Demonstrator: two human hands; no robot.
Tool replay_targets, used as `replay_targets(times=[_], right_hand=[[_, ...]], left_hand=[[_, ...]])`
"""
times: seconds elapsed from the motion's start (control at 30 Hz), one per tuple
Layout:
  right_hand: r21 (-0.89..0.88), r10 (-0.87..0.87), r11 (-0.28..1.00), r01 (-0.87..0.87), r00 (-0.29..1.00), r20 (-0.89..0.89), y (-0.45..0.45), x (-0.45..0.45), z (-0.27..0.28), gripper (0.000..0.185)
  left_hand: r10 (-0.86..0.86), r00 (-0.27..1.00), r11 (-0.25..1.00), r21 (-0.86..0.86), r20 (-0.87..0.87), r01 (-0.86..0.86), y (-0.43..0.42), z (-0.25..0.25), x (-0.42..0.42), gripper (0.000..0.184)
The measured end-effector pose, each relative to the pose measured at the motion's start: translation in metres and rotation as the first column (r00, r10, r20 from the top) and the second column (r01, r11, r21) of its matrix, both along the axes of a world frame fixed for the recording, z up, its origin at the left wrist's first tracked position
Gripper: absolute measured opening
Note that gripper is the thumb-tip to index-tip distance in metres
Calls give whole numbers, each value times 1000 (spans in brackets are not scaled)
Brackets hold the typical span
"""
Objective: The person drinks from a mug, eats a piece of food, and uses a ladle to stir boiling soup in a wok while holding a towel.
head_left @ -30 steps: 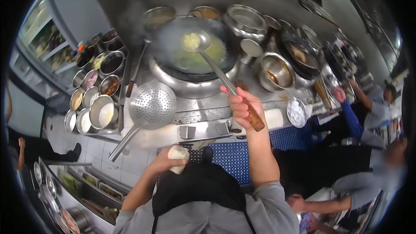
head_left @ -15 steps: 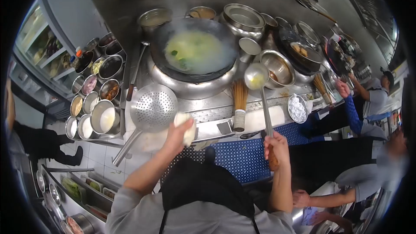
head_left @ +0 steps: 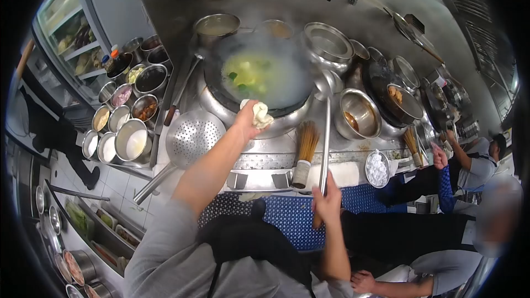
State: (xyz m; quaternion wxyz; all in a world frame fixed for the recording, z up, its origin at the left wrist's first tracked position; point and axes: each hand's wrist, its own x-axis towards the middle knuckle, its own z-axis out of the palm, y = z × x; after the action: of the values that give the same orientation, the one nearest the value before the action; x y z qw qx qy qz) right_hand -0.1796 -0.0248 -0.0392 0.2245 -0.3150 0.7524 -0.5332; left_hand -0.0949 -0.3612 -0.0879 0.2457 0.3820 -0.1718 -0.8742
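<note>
My left hand [head_left: 246, 120] is closed around a bunched white cloth [head_left: 260, 115] at the near edge of the large wok [head_left: 223, 91]. Steam rises from the wok, which holds yellow-green liquid with some dark green pieces [head_left: 242, 87]. My right hand [head_left: 327, 201] grips the handle end of a long metal ladle [head_left: 326, 138]. The ladle's bowl is beside the wok's right rim, partly blurred. Left of my left arm, a perforated strainer [head_left: 194, 137] lies on the counter with its handle towards me.
A bamboo brush [head_left: 305, 152] stands right of the wok, near a steel bowl [head_left: 359, 111] with brown sauce. Ingredient pots [head_left: 132, 139] crowd the left side. A white-filled bowl [head_left: 377, 169] is on the right. Co-workers [head_left: 411, 232] stand to my right; another person [head_left: 66, 138] is at left.
My left hand has moved forward with the cloth to the wok's near edge. The ladle's bowl has moved forward beside the wok. The view has shifted slightly.
</note>
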Motion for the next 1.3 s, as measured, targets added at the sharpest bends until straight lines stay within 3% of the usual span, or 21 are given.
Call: replay_targets(times=[0.03,0.1,0.13,0.17,0.2,0.3,0.4,0.5,0.57,0.63,0.67,0.77,0.87,1.0,1.13,1.3], right_hand=[[5,41,999,-42,985,168,-21,-8,19,57],[-17,140,990,-140,970,199,-74,-30,42,43],[38,180,982,-185,976,123,-102,-45,41,32],[97,222,969,-226,974,50,-132,-61,34,22],[164,213,966,-202,976,-52,-160,-69,32,16],[283,238,946,-156,928,-287,-231,-84,23,13],[299,351,898,-322,935,-46,-279,-92,25,11],[356,457,827,-435,889,25,-284,-70,51,11],[481,579,776,-407,762,-290,-272,-63,56,27],[520,630,776,-356,463,-624,-249,-59,54,42],[609,678,723,-327,505,-534,-235,-58,60,64],[705,707,689,-167,372,-602,-193,-70,50,68],[740,699,672,-9,335,-631,-148,-71,57,70],[647,586,760,66,361,-725,-99,-59,59,66],[619,498,784,33,561,-661,-52,-28,110,64],[640,500,765,-78,699,-512,-21,-30,145,60]], left_hand=[[22,1000,1000,17,-6,-22,6,7,4,36],[-65,986,997,18,-153,69,23,15,21,36],[-107,969,994,12,-223,112,37,18,34,36],[-45,986,999,12,-158,48,60,28,44,34],[-127,949,991,8,-290,135,72,9,58,30],[-286,930,958,-80,-231,275,130,16,116,41],[-319,885,945,-35,-341,327,160,-6,166,54],[-294,876,951,-24,-383,308,176,-24,200,63],[-252,886,964,-25,-390,263,185,-25,212,64],[-220,882,973,-33,-416,227,190,-25,221,62],[-232,885,971,-37,-404,238,189,-24,224,62],[-271,886,960,-43,-376,276,187,-22,228,60],[-337,882,939,-56,-329,338,184,-22,224,57],[-428,877,904,-112,-216,414,177,-34,210,54],[-453,884,891,-92,-120,444,175,-36,203,58],[-476,860,879,-53,-183,475,167,-37,207,59]])
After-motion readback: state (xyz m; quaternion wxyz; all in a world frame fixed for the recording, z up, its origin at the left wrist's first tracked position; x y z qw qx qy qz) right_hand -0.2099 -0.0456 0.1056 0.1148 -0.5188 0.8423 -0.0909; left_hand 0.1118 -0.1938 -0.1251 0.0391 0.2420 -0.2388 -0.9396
